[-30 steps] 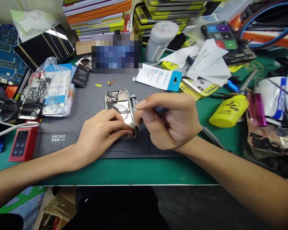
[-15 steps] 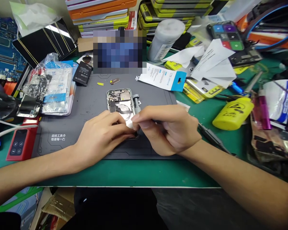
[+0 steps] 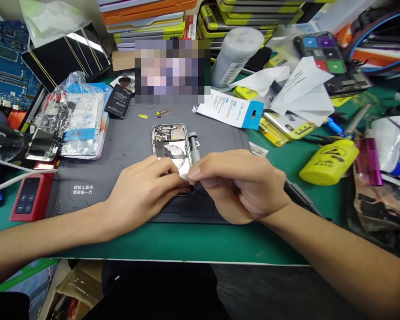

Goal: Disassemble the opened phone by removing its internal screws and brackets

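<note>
An opened phone (image 3: 171, 135), its inner boards and a pale plate with a dark cable exposed, lies flat on a grey work mat (image 3: 120, 146). My left hand (image 3: 146, 186) has its fingers curled over the phone's lower left part, gripping it by the edge and covering its lower end. At the lower right edge, thumb and forefinger of my right hand (image 3: 240, 184) are pinched together. Whatever sits between those fingertips is too small and hidden to name. Just above them, a grey cylindrical tool (image 3: 194, 146) lies along the phone's right side, partly covered by my right hand.
Small loose parts (image 3: 163, 113) and a black battery (image 3: 119, 101) lie beyond the phone. A white and blue packet (image 3: 228, 109) is at the back right, a yellow bottle (image 3: 330, 162) farther right. On the left are a red device (image 3: 31, 198) and bagged parts (image 3: 83, 120).
The whole view has shifted slightly. My right hand has drawn a little lower and to the right, still pinched. My left hand stays on the phone.
</note>
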The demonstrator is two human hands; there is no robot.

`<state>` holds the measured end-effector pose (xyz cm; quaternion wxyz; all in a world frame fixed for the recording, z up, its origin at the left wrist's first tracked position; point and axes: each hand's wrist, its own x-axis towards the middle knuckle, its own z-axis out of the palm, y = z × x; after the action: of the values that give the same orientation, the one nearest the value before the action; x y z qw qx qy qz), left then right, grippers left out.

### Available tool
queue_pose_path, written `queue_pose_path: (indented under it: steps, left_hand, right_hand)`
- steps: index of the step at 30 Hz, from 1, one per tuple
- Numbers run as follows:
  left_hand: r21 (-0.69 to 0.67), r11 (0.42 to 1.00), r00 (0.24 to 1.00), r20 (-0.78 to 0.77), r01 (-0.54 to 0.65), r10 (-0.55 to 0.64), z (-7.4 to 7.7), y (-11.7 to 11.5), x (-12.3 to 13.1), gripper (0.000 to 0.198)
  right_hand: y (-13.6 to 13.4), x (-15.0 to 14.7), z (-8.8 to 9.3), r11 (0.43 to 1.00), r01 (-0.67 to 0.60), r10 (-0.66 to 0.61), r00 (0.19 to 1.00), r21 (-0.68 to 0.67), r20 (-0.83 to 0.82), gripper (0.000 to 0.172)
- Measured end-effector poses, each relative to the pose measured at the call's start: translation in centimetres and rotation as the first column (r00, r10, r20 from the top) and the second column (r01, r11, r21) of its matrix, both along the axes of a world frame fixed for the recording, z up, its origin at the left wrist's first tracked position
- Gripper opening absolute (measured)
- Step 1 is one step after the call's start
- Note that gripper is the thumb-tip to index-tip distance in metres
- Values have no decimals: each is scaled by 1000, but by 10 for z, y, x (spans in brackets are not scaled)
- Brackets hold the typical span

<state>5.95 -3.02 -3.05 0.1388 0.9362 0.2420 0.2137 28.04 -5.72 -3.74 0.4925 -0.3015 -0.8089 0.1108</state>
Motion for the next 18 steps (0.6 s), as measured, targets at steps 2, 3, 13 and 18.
queue_pose_path:
  steps: [2,3,13,18]
  left_hand:
    - [11,1000,1000,3,0,0,-1,-1,0,21]
    - [13,1000,1000,5,-2,2,-1,-1,0,21]
    - [38,999,998,57,21,-23,2,-3,0,26]
    - [10,1000,999,45,24,-25,2,-3,-2,25]
  right_hand:
    - [1,0,0,996,-40,40,999,75,-6,24]
    - [1,1,1,996,-42,42,999,80,7,24]
    - [0,-2,2,996,-61,53,993,72,107,19]
    - [4,0,4,974,-55,24,990,219,139,15]
